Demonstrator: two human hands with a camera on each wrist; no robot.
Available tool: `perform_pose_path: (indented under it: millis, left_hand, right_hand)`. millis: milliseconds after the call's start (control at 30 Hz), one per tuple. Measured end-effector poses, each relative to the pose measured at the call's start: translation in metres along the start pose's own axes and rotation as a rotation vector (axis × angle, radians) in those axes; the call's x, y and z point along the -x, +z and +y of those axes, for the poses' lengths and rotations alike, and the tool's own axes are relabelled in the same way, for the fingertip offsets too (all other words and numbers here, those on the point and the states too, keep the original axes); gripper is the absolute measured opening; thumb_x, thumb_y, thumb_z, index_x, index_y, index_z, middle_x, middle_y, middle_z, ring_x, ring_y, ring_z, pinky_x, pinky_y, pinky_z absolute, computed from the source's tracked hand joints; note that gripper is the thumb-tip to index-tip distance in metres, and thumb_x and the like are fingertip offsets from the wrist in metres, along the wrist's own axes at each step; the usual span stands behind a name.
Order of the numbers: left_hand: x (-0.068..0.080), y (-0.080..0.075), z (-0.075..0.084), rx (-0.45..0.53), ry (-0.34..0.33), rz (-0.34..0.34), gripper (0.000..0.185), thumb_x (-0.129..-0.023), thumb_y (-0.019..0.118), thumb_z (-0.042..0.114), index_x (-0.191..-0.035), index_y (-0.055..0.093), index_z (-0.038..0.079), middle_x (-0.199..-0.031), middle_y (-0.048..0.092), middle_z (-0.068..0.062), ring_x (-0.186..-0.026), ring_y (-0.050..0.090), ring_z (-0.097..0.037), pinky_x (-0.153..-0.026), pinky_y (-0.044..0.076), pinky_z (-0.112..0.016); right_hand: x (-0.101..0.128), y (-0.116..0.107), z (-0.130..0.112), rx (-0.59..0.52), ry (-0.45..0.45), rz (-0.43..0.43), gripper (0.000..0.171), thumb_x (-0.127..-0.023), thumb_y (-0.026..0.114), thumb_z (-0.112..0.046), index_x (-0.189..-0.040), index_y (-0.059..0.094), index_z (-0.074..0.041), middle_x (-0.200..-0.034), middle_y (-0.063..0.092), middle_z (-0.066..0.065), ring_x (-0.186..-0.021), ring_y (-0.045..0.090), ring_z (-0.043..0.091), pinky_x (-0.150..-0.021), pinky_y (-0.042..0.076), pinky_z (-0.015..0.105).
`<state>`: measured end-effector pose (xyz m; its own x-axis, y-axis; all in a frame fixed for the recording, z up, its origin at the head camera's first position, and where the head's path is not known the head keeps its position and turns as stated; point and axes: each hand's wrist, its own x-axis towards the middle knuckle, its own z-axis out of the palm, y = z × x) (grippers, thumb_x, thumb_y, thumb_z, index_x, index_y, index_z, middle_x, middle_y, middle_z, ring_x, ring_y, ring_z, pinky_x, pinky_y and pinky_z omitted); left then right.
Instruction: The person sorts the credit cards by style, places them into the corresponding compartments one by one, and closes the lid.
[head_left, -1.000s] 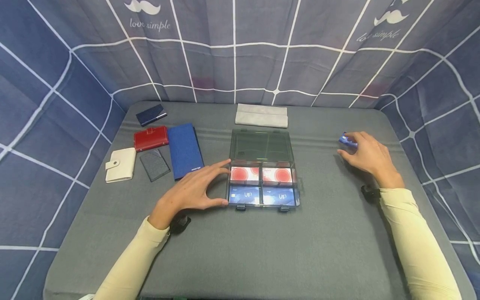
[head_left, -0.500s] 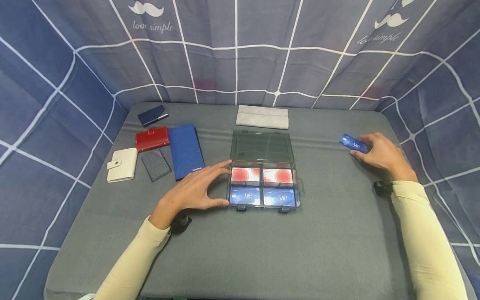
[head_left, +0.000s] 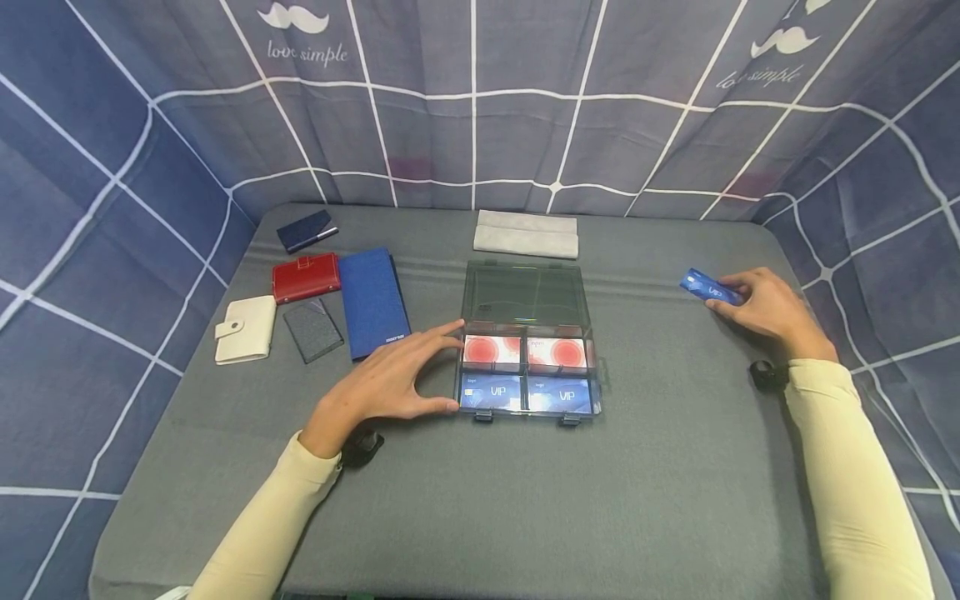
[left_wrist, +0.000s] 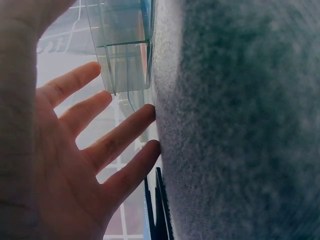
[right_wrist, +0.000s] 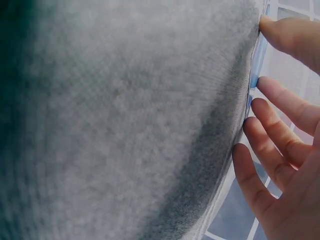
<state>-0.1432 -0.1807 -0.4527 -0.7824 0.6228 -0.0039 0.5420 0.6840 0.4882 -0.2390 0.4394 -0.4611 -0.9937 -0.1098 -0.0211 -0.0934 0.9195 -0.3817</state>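
- our right hand [head_left: 765, 308] is out at the far right of the bench [head_left: 480, 500], pinching a blue card [head_left: 708, 287] by its near end, thumb and fingertips on it; the card pokes out to the left of the hand and sits low, at or just off the grey cloth
- from the right wrist view the card [right_wrist: 256, 60] shows only as a thin blue edge between the thumb and the other fingers, which are fairly straight
- our left hand [head_left: 390, 379] rests on the bench right against the left side of the box [head_left: 525, 346], fingers spread wide and holding nothing; index tip at the box's back left corner, thumb at the front left corner
- the box is clear, lid [head_left: 523, 293] flipped open and lying flat behind it, four compartments: two with red cards [head_left: 525, 350] at the back, two with blue VIP cards [head_left: 525, 392] in front
- the card in our hand is well apart from the box, off to its right
- over on the left: a white wallet [head_left: 243, 329], a red wallet [head_left: 303, 277], a grey holder [head_left: 312, 329], a long blue wallet [head_left: 372, 302] and a dark case [head_left: 306, 230] further back
- a folded grey cloth [head_left: 527, 234] lies just behind the lid
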Motion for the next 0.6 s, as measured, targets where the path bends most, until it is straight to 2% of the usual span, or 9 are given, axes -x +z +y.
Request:
perform_pose_path:
  millis: [100,333,467,600]
  left_hand:
    - [0.000,0.000,0.000,0.002,0.001,-0.001,0.087,-0.088,0.079,0.067,-0.158,0.053,0.024,-0.177,0.025,0.011,-0.159,0.038,-0.026,-0.124,0.034,-0.063]
    - [0.000,0.000,0.000,0.005,0.009,-0.001,0.086,-0.088,0.080,0.066,-0.158,0.054,0.023,-0.178,0.025,0.011,-0.159,0.038,-0.026,-0.124,0.034,-0.062]
    - [0.000,0.000,0.000,0.003,0.016,0.005,0.086,-0.088,0.080,0.065,-0.158,0.054,0.023,-0.178,0.025,0.011,-0.158,0.038,-0.026,-0.124,0.034,-0.062]
    - [0.001,0.000,-0.001,0.000,0.019,0.011,0.086,-0.088,0.081,0.065,-0.158,0.054,0.023,-0.178,0.025,0.012,-0.158,0.038,-0.026,-0.124,0.034,-0.062]
  right_hand:
    - [-0.001,0.000,0.000,0.002,-0.008,0.004,0.063,-0.097,0.077,-0.039,-0.134,0.065,0.010,-0.124,0.059,0.036,-0.114,0.055,0.051,-0.090,0.041,0.067]
    - [-0.005,-0.002,-0.001,0.061,-0.014,0.032,0.060,-0.092,0.081,-0.043,-0.127,0.072,0.005,-0.109,0.071,0.027,-0.097,0.065,0.043,-0.073,0.045,0.057]
    - [-0.004,-0.004,-0.006,0.086,0.001,0.020,0.063,-0.091,0.081,-0.048,-0.128,0.072,0.002,-0.115,0.073,0.027,-0.101,0.068,0.045,-0.076,0.047,0.062]
    - [-0.003,-0.005,-0.018,0.098,-0.021,0.005,0.063,-0.091,0.080,-0.047,-0.129,0.070,0.003,-0.119,0.074,0.028,-0.102,0.069,0.046,-0.078,0.049,0.062]
